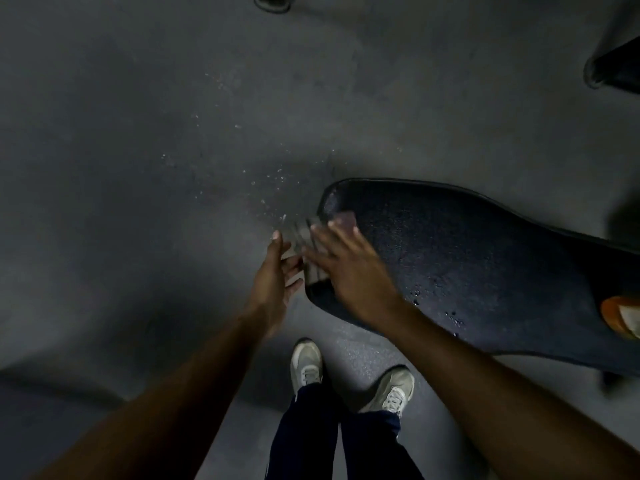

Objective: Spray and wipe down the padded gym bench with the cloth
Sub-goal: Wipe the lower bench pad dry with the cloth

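- Nearest the camera, two pale sneakers (306, 365) stand on the grey floor (138, 168), below dark blue trousers (332, 438); the right shoe sits just beside the bench's near edge.
- Both bare forearms reach forward over the shoes toward the rounded end of the padded bench (485, 265).
- The left hand (277, 282) hangs off the end of the bench, over the floor, fingers loosely spread and palm turned inward toward the right hand.
- The right hand (346, 268) is flat and wide, fingers splayed, lying over the near corner of the bench's rounded end.
- Between and under the two hands is a pale, motion-blurred cloth (308, 244); the blur hides whether either hand grips it or only presses on it.
- The black bench pad runs from the hands away to the right edge of the view, its textured surface dotted with droplets (453, 317), thickest near its close edge.
- At the right edge, resting on the pad, is an orange and white object (620, 317), cut off by the frame and well apart from the hands; it is too cropped to name.
- No brand, label or writing can be read anywhere.
- Farther off, pale specks (242, 161) scatter across the floor beyond the hands.
- At the far right stands a dark piece of equipment (616, 71), and at the top edge another dark base (272, 1), both partly out of view.
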